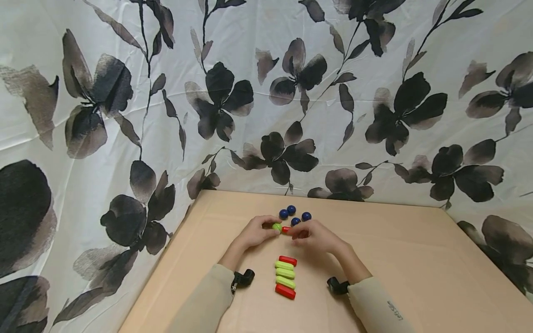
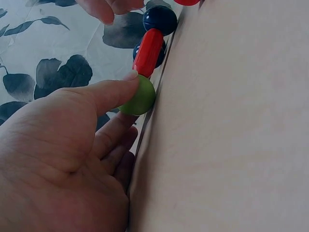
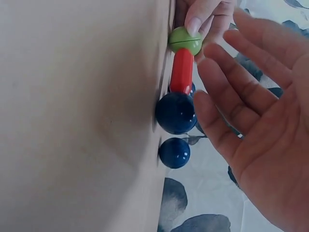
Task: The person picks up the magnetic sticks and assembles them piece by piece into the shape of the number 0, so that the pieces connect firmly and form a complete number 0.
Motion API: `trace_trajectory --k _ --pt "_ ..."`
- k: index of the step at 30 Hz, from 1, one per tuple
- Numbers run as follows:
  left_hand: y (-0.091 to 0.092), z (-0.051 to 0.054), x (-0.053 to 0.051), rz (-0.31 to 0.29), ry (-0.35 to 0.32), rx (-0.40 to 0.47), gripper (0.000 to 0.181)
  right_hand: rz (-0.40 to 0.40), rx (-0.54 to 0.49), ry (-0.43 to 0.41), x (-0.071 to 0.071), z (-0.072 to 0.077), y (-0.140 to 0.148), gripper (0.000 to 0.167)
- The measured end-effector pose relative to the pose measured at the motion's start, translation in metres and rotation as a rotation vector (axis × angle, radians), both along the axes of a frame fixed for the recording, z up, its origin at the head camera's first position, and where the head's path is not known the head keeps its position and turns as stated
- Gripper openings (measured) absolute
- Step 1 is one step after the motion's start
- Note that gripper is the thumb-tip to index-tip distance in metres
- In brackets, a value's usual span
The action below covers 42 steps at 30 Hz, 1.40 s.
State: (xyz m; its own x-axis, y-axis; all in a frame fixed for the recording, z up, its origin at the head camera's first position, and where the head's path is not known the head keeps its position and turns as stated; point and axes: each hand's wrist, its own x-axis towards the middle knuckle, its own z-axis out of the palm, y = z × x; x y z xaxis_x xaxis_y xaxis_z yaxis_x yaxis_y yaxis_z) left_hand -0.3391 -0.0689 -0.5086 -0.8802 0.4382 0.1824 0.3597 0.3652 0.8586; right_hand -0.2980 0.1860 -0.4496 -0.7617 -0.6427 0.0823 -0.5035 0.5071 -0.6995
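- Nearest, between the forearms: a column of red and yellow-green rods on a tan tabletop that stretches wide to the right.
- Beyond it, the left hand pinches a green ball between thumb and finger.
- Between the hands, a red rod touches that ball; the right hand, fingers loosely extended, grips nothing beside it.
- Just past: four blue balls.
- Farther: the table's far edge, then flowered cloth.

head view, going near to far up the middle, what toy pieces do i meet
Nearest red stick → three yellow-green sticks → second red stick → green ball → farthest blue ball.
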Motion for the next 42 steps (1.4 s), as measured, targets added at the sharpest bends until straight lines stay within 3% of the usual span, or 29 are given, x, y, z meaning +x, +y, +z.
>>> trace_trajectory --k 7,18,25,30,38,42 --pt "-0.002 -0.002 0.001 0.014 0.000 -0.015 0.034 0.086 0.023 -0.068 0.001 -0.003 -0.006 0.023" --pt "-0.002 0.000 0.002 0.012 -0.004 -0.016 0.035 0.127 0.057 -0.170 0.006 -0.012 -0.016 0.021" --pt "-0.002 0.002 -0.001 0.003 0.002 -0.005 0.036 0.146 0.097 -0.106 0.005 -0.012 -0.020 0.021" --pt "-0.001 0.002 -0.003 -0.003 0.009 -0.004 0.035 0.099 0.115 -0.071 0.003 -0.012 -0.017 0.023" --pt "0.000 0.001 -0.003 -0.001 -0.005 -0.011 0.037 0.092 0.117 -0.057 0.001 -0.013 -0.012 0.020" --pt "0.001 0.001 -0.002 -0.002 -0.014 -0.005 0.037 0.068 0.146 -0.091 0.002 -0.012 -0.011 0.016"
